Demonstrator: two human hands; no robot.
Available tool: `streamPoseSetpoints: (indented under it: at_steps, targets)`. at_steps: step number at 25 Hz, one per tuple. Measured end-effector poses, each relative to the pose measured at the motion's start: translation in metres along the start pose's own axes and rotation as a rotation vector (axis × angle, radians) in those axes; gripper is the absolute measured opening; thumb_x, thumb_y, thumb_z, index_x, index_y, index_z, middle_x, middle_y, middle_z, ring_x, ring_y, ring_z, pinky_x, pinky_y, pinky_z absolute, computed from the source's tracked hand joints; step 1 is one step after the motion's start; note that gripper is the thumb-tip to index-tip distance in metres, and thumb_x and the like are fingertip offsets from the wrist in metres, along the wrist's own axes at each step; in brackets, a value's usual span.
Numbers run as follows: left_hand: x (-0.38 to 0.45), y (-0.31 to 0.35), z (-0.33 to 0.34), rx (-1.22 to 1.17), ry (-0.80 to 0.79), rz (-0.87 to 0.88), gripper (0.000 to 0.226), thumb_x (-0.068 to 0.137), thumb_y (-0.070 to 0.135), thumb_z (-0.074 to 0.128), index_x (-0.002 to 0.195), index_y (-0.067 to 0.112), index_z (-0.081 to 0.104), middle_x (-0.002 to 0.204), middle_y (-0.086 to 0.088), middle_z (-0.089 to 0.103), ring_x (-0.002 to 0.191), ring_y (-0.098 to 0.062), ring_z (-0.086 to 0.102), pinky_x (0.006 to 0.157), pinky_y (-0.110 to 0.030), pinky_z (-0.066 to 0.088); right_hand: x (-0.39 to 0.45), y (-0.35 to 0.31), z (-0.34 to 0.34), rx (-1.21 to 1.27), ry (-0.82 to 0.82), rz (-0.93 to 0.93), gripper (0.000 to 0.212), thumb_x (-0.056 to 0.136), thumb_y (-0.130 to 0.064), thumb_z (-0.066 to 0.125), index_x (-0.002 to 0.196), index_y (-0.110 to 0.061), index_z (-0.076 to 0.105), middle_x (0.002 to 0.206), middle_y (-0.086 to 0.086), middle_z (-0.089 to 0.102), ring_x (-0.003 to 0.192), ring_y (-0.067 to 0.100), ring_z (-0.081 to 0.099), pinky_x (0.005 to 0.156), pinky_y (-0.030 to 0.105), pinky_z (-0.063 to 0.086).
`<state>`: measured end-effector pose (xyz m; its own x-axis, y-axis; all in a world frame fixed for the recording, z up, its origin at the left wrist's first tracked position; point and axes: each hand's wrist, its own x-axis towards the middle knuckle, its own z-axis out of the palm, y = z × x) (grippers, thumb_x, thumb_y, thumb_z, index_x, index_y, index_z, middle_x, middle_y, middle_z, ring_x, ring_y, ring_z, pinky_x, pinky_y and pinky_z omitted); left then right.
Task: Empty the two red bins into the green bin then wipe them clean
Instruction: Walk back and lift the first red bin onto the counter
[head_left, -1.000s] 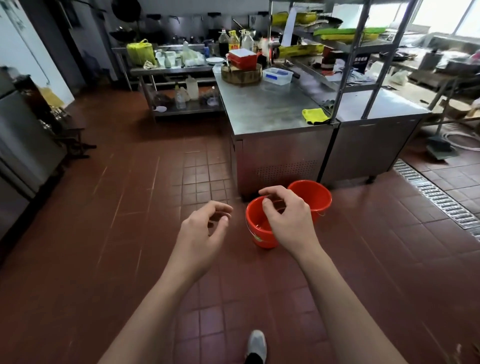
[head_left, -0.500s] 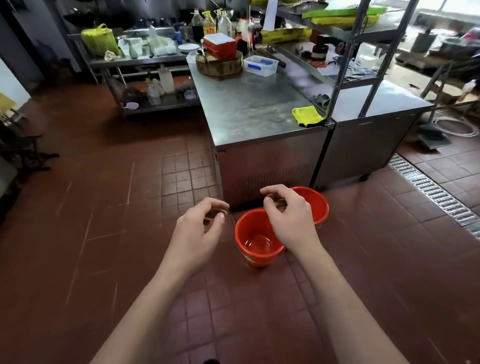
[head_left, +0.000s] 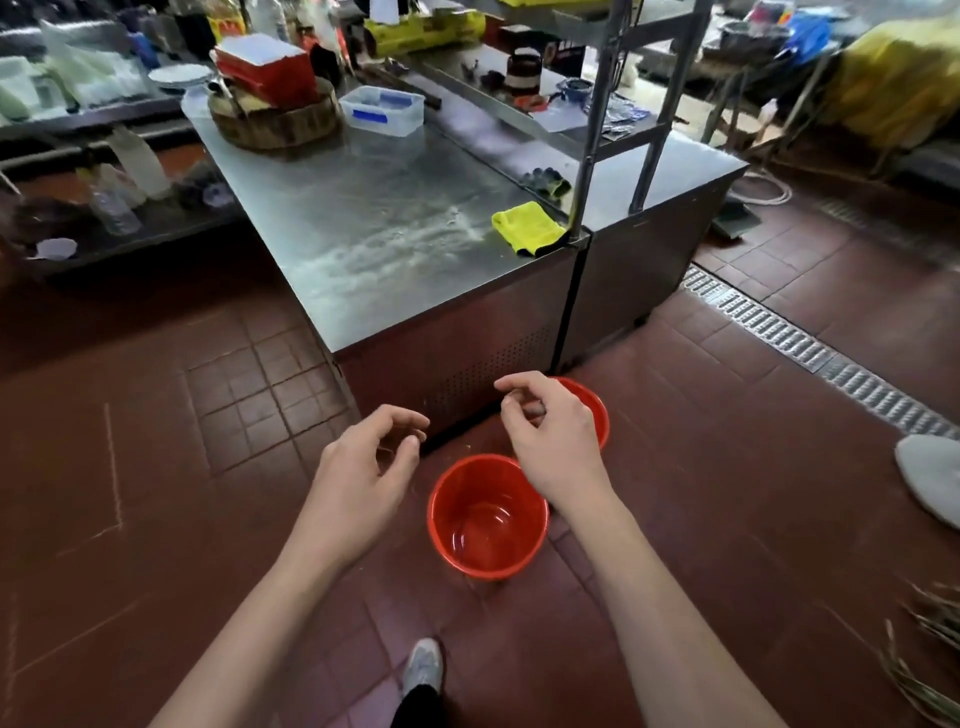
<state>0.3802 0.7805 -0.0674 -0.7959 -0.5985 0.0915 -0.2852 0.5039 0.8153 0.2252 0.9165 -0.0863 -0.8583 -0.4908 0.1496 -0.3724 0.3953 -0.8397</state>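
Note:
Two red bins stand on the tiled floor in front of a steel counter. The near red bin (head_left: 487, 517) is upright and shows a shiny, seemingly bare bottom. The far red bin (head_left: 592, 410) is mostly hidden behind my right hand (head_left: 553, 449), which hovers above it with loosely curled fingers and holds nothing. My left hand (head_left: 363, 473) hangs in the air left of the near bin, fingers loosely curled, holding nothing. A folded yellow cloth (head_left: 527, 227) lies at the counter's near right corner. No green bin is in view.
The steel counter (head_left: 374, 234) carries a round wooden block, a red box and a clear tub at its back. A metal shelf frame (head_left: 592, 119) rises at its right. A floor drain grate (head_left: 810, 353) runs along the right. My shoe (head_left: 423, 670) is below the bins.
I have moved closer to the bins, which now lie lower and nearer in view. Both hands have kept their loosely curled pose above them.

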Motion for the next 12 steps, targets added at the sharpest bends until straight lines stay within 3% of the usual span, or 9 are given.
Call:
streamPoseSetpoints:
  at_steps: [5,12]
  targets:
    - [0.080,-0.039,-0.002,0.003,-0.146,0.033,0.020,0.099,0.020,0.060,0.105,0.038,0.066,0.097,0.019,0.071,0.093,-0.002,0.066,0.083,-0.027,0.054,0.047,0.010,0.038,-0.004,0.089,0.127,0.019,0.098,-0.024,0.059,0.110,-0.034,0.070,0.103,-0.017,0.065,0.094,-0.002,0.060,0.084,0.020,0.054]
    - [0.133,-0.082,0.032,-0.008,-0.237,0.023,0.019,0.098,0.016,0.061,0.102,0.033,0.067,0.094,0.020,0.072,0.092,-0.001,0.067,0.076,-0.013,0.047,0.070,0.064,0.065,-0.034,0.128,0.247,0.020,0.097,-0.022,0.059,0.107,-0.035,0.070,0.102,-0.016,0.068,0.093,-0.002,0.063,0.083,0.017,0.053]
